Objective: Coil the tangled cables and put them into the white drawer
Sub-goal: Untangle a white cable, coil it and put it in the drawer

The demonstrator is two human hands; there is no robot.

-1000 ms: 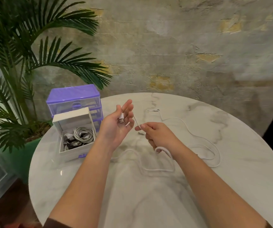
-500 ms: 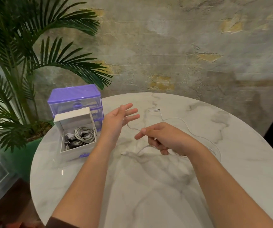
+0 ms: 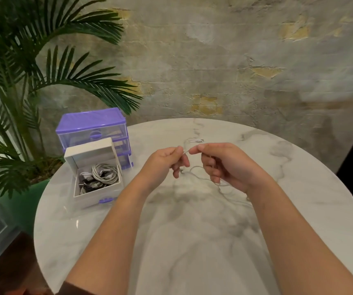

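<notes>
Both hands (image 3: 196, 162) on white cable (image 3: 201, 177), mid-air

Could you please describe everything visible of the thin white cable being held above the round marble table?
The thin white cable looks like smooth, flexible plastic cord. The left hand and right hand pinch it close together above the round marble table. A short taut stretch spans the fingertips; below, it hangs in loose loops and trails toward the right wrist onto the tabletop. A white plug end lies on the marble beyond the hands. It is not yet coiled.
</notes>
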